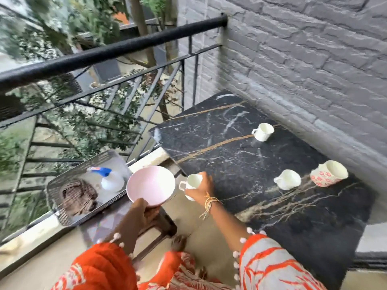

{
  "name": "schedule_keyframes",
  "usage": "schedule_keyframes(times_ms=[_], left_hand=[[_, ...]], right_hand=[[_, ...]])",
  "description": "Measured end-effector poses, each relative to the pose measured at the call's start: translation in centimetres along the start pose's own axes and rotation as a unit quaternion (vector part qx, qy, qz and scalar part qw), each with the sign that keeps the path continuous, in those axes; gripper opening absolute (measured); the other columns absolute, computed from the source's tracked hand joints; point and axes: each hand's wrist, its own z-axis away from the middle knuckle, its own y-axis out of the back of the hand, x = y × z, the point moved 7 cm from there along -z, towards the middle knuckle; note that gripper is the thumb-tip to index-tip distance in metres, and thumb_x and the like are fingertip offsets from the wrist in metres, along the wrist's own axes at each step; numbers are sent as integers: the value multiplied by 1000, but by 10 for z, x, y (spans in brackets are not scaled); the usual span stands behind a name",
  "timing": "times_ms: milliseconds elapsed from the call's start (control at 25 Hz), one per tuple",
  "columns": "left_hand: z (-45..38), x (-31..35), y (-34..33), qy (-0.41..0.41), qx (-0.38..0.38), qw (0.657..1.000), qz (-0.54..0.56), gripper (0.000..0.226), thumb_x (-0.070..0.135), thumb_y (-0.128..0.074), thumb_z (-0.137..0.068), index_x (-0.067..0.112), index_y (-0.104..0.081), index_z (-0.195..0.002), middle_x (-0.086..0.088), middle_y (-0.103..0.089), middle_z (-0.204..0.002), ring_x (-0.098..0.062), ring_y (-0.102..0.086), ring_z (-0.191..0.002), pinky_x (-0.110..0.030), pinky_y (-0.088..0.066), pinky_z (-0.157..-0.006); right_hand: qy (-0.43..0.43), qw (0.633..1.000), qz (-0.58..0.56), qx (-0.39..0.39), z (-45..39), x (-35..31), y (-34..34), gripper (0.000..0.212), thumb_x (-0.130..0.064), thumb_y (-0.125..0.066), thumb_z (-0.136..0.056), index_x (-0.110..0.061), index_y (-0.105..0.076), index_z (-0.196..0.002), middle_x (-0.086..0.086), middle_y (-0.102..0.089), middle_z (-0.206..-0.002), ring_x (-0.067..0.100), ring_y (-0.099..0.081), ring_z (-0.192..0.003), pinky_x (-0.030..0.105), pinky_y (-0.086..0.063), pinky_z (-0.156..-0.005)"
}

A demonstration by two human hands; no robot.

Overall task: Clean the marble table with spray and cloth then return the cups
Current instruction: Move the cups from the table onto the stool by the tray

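Closest to me, both orange sleeves (272, 266) reach forward from the bottom of the view. I have my left hand (144, 212) curled under the near rim of a pink bowl (151, 185), thumb over the lip, holding it tipped above the small side table (98, 229). My right hand (202, 188), thread bracelet at the wrist, grasps a white cup (191, 183) from above and behind, its handle pointing left toward the bowl. That cup sits right at the near left edge of the marble table (240, 160); whether it is coming off or going on I cannot tell. The next move turns on this, I think: the slab lies just right and forward of the cup, so my right hand is the nearer one. Left of the bowl, a mesh tray (62, 216) carries the brown cloth (79, 197) and the spray bottle (109, 177), lying on its side. Farther across the marble stand a small white jug (288, 179), a floral mug (328, 173) and, farthest, another white cup (262, 131) near the grey brick wall (314, 59)
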Motion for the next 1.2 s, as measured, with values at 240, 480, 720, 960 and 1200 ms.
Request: schedule_keyframes(times_ms=[240,480,720,960,1200], left_hand=[[-1,-31,109,34,64,997,12,37,2,-26,-91,-2,-35,-126,-26,-66,-59,-24,-63,-37,-31,-52,-37],[-23,-39,159,92,56,993,46,44,1,-27,-98,-9,-26,-141,-35,-55,-117,-41,-63,-78,-28,-48,-32],[-91,-46,178,131,44,990,22,38,-3,-33,-97,-5,-39,-135,-28,-51,-133,-36,-59,-100,-27,-47,-30],[-158,-59,168,148,2,989,-4,12,-1,-40,-96,-1,-45,-107,-23,-60,-92,-25,-65,-46,-27,-51,-35],[-200,-59,150,150,-64,978,-128,11,5,-39,-96,5,-50,-99,-14,-68,-79,-19,-66,-64,-28,-55,-55]], right_hand=[[32,996,48,-68,29,-22,-98,77,-35,-87,-59,-15,-48,-121,6,-43,-113,28,-52,-108,26,-42,-88],[8,997,33,-70,36,-33,-184,73,-28,-85,-55,-13,-52,-117,7,-44,-115,29,-55,-103,31,-49,-89],[30,998,31,-55,23,-35,-242,69,-28,-88,-52,-17,-55,-112,1,-46,-108,23,-55,-95,26,-47,-83],[82,994,42,-54,0,-30,-286,70,-33,-87,-52,-27,-57,-114,-3,-55,-109,19,-58,-97,31,-50,-83],[98,984,99,-110,-17,-8,-317,81,-26,-87,-58,-18,-52,-131,2,-57,-130,21,-54,-119,27,-42,-98]])
